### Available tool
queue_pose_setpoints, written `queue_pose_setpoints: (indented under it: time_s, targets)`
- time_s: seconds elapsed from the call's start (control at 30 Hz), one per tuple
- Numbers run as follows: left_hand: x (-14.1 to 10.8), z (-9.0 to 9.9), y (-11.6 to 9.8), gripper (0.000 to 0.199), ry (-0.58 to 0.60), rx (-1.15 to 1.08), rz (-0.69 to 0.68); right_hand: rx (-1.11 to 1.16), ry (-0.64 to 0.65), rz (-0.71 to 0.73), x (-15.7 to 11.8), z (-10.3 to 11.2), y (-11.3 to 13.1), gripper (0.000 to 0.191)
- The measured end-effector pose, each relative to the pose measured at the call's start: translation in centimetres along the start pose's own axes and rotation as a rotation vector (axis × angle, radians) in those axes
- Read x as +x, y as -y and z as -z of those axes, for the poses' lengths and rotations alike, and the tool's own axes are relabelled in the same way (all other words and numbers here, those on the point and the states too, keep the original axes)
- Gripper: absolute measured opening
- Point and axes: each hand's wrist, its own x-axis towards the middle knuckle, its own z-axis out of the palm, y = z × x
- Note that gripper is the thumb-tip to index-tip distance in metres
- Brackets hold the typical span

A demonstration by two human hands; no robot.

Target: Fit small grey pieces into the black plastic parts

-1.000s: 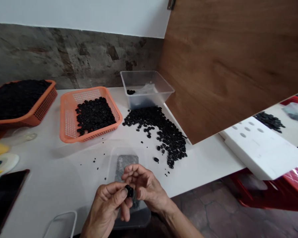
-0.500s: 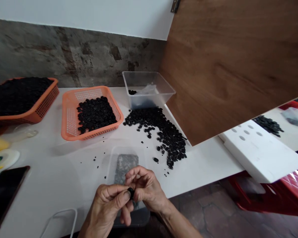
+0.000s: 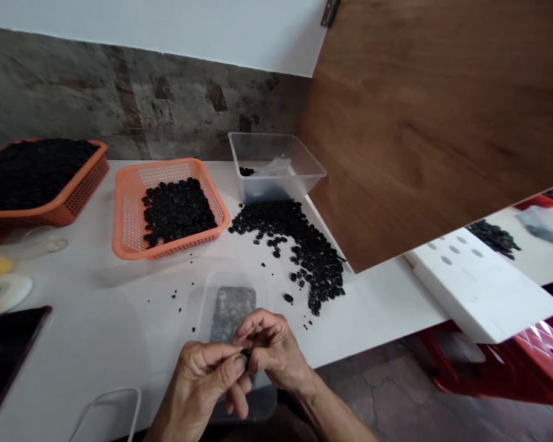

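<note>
Between the fingertips of both hands is one small, shiny black oval piece, partly covered by the fingers. My left hand pinches it between thumb and forefinger. The thumb and fingers of my right hand close on its other side. Under both hands lies a clear shallow plastic tray with a grey speckled block in it. Beyond them, a loose heap of similar black pieces spreads over the white table, and a single black piece lies apart from it.
An orange basket holds black pieces; a fuller orange basket stands at the left. Behind the heap is a clear bin. A phone and tape roll lie left. A wooden panel overhangs the right, above a white box.
The view has shifted very slightly. Both hands stay together on the black piece, which shows a little less between the fingers now.
</note>
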Motion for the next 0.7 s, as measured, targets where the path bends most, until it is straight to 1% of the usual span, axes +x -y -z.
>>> queue_pose_setpoints:
  time_s: [0.1, 0.2, 0.3, 0.4, 0.57, 0.7]
  targets:
    - [0.12, -0.36, -0.21, 0.029, -0.014, -0.029, 0.003, -0.021, -0.01, -0.014, 0.21, 0.35, 0.18, 0.042]
    - [-0.04, -0.57, -0.4, 0.031, -0.044, -0.07, 0.042, -0.006, 0.01, -0.017, 0.44, 0.66, 0.2, 0.045]
    - [-0.29, -0.55, -0.6, 0.036, -0.042, -0.077, 0.07, 0.023, 0.038, -0.011, 0.61, 0.72, 0.02, 0.044]
    - [-0.37, -0.47, -0.79, 0.036, -0.043, -0.076, 0.085, 0.031, 0.037, 0.0, 0.67, 0.53, -0.08, 0.044]
    - [-0.12, -0.39, -0.54, 0.033, -0.115, -0.081, 0.078, -0.002, 0.0, 0.015, 0.36, 0.25, 0.2, 0.04]
    - [0.17, -0.19, 0.08, 0.029, -0.179, -0.078, 0.038, -0.047, -0.019, 0.037, -0.04, 0.49, 0.45, 0.038]
